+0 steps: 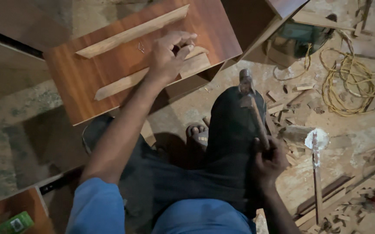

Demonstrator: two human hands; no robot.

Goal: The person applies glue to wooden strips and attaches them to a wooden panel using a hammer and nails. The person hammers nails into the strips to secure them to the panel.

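My left hand [170, 56] rests on the lower of two pale wooden strips [153, 74] lying on a reddish-brown board [88, 76], fingers pinched together as if holding something small against the strip. The other strip [131, 32] lies parallel above it. A few small nails [141, 47] lie on the board between them. My right hand [267, 160] grips the wooden handle of a hammer [250, 102], whose metal head points up over my dark-trousered knee [233, 125].
A coil of yellow cable [348, 82] and a green power tool [298, 37] lie on the dusty floor at the right. Wood offcuts and a stick with a white disc [316, 143] lie nearby. A sandalled foot [197, 134] shows below the board. Another brown panel [14, 210] at bottom left.
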